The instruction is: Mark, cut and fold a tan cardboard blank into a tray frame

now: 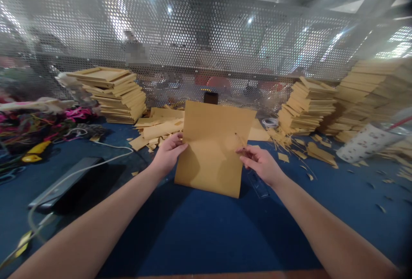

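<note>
A flat tan sheet of paper or thin card (212,150) is tilted up above the blue table in front of me. My left hand (169,152) grips its left edge, the thumb on the near face and the fingers partly behind. My right hand (260,163) is closed in a pinch beside the sheet's right edge. From its fingers a thin, dark-tipped stick-like tool (239,140) points up across the sheet; its exact kind is unclear. Under the right hand a clear plastic piece (259,186) lies on the table.
Stacks of tan card pieces stand at the left (119,96) and right (307,105). Offcuts (161,128) lie behind the sheet, with more scraps at the right. A patterned cup (367,144) leans there. Left are a black power bank (67,184), white cable and tangled yarn (41,120).
</note>
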Motion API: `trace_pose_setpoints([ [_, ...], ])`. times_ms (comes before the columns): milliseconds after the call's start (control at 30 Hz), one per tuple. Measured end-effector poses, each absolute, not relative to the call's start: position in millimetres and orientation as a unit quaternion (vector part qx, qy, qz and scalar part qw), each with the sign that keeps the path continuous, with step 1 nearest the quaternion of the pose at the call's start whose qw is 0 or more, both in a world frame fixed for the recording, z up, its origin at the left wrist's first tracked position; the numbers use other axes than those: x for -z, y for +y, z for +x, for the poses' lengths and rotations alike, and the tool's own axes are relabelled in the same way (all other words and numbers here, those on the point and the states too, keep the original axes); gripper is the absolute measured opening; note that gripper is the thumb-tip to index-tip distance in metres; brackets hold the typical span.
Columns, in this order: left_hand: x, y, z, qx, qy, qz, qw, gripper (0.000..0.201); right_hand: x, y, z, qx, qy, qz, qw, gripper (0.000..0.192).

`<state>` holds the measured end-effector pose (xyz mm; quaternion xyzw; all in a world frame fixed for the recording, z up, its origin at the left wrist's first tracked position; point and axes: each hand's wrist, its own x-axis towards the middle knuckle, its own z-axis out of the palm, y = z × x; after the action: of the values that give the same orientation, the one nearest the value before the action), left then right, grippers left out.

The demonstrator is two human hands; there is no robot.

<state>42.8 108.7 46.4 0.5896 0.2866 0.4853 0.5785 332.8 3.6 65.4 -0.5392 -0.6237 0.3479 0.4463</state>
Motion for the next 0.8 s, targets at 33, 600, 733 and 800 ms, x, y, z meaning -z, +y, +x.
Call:
trace_pose_setpoints([
  [33, -46, 109, 43, -0.486, 0.286, 0.586, 0.583, 0.038, -66, 3, 332, -0.347, -0.623, -0.54, 0.447, 0.025],
  [600, -41, 112, 41, -0.499, 0.282, 0.54, 0.616, 0.035, -58, 9, 339, -0.368, -0.596, -0.531, 0.477, 0.024],
  [733, -39, 115, 42, -0.521, 0.295, 0.521, 0.609, 0.032, -58, 10, 342, -0.391, -0.59, -0.535, 0.463, 0.024],
  [800, -38, 117, 42, -0.536, 0.304, 0.51, 0.6, 0.032, -57, 11, 345, -0.397, -0.593, -0.538, 0.448, 0.024],
])
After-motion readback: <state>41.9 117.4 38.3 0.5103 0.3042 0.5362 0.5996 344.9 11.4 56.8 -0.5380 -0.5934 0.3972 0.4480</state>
